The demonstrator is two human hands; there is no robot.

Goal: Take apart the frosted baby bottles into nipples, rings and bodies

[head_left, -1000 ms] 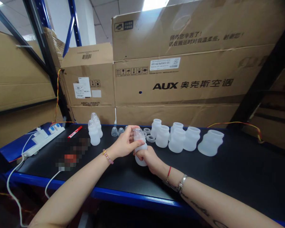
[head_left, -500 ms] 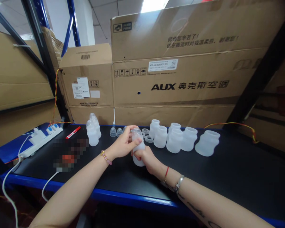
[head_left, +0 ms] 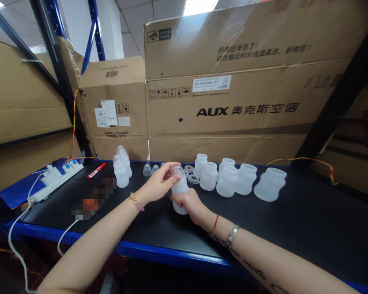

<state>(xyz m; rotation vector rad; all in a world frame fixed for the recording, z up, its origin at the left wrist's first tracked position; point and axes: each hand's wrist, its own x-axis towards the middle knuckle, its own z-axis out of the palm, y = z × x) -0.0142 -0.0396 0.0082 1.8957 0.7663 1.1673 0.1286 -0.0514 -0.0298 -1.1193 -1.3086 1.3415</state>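
A frosted baby bottle (head_left: 180, 188) stands slightly tilted in front of me. My right hand (head_left: 192, 204) is wrapped round its lower body. At the top, the thumb and fingers of my left hand (head_left: 159, 182) close around the clear dome cap (head_left: 178, 169). Just behind lie several flat clear rings (head_left: 193, 179), partly hidden by the hands. More dome caps (head_left: 147, 170) stand in a row to the left. Several open-necked bottle bodies (head_left: 227, 181) are grouped to the right, with another bottle body (head_left: 270, 184) apart from them.
Capped bottles (head_left: 121, 173) stand at the back left, near a red marker (head_left: 96, 170). A white power strip (head_left: 56, 183) and a blurred-out object (head_left: 93, 200) with a white cable lie farther left. Large cardboard (head_left: 248, 92) walls the back of the black tabletop (head_left: 282, 232).
The whole view has shifted slightly. Both hands stay on the bottle, and the left fingers have moved a little around the cap.
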